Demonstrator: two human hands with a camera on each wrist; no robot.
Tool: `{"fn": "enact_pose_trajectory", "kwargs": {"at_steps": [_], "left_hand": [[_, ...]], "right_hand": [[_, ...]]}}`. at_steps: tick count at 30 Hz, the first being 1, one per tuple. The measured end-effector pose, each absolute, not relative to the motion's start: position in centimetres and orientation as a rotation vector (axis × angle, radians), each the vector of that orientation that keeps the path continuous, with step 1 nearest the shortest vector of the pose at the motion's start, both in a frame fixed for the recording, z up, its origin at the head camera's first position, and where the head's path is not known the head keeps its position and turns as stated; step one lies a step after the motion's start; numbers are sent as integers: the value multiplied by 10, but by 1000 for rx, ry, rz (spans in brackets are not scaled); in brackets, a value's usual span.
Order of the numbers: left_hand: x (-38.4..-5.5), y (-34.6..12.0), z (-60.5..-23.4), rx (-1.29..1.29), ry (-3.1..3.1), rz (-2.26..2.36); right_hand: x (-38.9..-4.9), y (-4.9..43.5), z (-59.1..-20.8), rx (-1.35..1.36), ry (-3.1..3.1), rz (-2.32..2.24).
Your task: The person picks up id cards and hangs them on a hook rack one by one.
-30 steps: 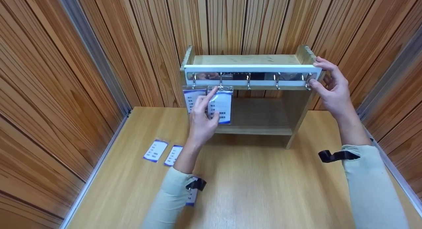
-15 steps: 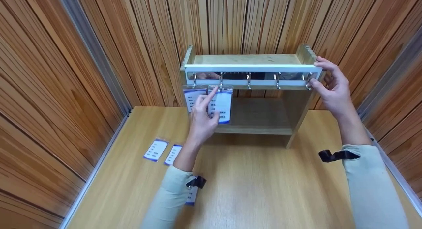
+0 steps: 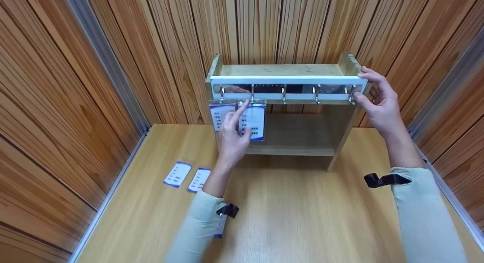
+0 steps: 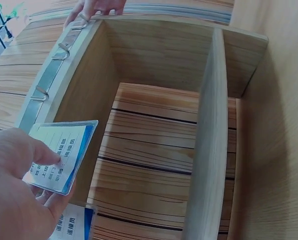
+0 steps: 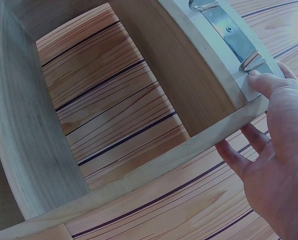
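Note:
My left hand (image 3: 234, 136) pinches a clear-sleeved ID badge (image 3: 253, 121) at the second hook from the left. The thumb lies on the badge's printed front in the left wrist view, with fingers behind it; the index finger reaches up by its top edge. Whether the hook passes through the badge's slot is hidden. Another ID badge (image 3: 220, 113) hangs at the leftmost hook, partly behind that hand. On the right, my right hand (image 3: 382, 102) grips the end of the white hook rail (image 3: 302, 79) and the wooden shelf (image 5: 139, 182), thumb beside the last hook (image 5: 253, 62).
Two loose badges, one farther left (image 3: 177, 174) and one near the left forearm (image 3: 198, 179), lie on the wooden table (image 3: 295, 217). Another badge (image 3: 220, 227) is partly covered by the left sleeve. Wood-plank walls (image 3: 177, 47) stand behind and beside the shelf.
The head view has shifted very slightly. Both hands keep their places on the badge and the rail's right end.

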State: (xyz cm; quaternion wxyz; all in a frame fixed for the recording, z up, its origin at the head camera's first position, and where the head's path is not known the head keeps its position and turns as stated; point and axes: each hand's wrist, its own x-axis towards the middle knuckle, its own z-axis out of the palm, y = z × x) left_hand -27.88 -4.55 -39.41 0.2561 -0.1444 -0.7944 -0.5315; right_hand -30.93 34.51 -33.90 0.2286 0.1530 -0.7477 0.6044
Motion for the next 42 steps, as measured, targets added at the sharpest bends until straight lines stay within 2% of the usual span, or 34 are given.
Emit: {"fn": "enact_pose_trajectory", "kwargs": {"at_steps": [8,28,42], "left_hand": [[-284,-45,-397,-362,-2168,-1441],[-288,-59,-431,-578,-1988,-1661],[-287,-65,-446,-589,-2009,-1759]], "right_hand": [[-311,346,-339,427,-2044,1682],[-310,342,-340,443,-2027,1683],[-310,343,-340,451,-2017,1683]]}}
